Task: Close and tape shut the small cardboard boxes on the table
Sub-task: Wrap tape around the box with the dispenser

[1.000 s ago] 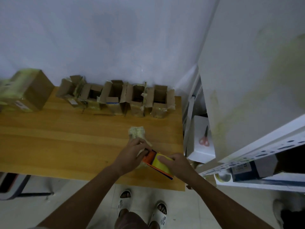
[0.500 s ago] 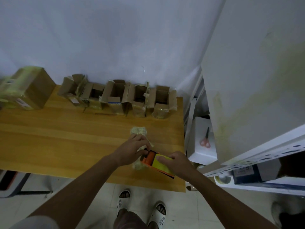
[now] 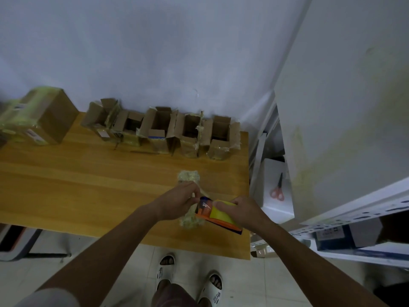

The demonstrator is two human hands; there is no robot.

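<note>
At the table's (image 3: 66, 196) far left edge sits a big box (image 3: 42, 117), shut and wrapped in tape; it looks larger than the small ones in question. Moving right along the back edge, five small boxes (image 3: 159, 131) stand in a row against the wall, touching one another, every one with flaps up and mouths open. None of those is closed yet, so the bulk of the job looks to be ahead.

Now to the action, near the front right corner. A small box (image 3: 190, 177), already heavily wrapped in tape, lies on the table under the hands. The left hand (image 3: 177, 201) comes in, fingers curled, pinching what appears to be the loose tape end against the box; the exact grip is hard to read. Just right of it, the right hand (image 3: 243, 210) grips the tape gun (image 3: 218, 214), orange frame and yellow roll, thumb on top, its nose touching the box. This reads as a strip going on, one box close to sealed.

Off the table's right edge, scissors (image 3: 278, 189) rest on a white surface below, and a shelf (image 3: 354, 209) runs along the far right.

Tally as judged: one box nearly done, five to go.
</note>
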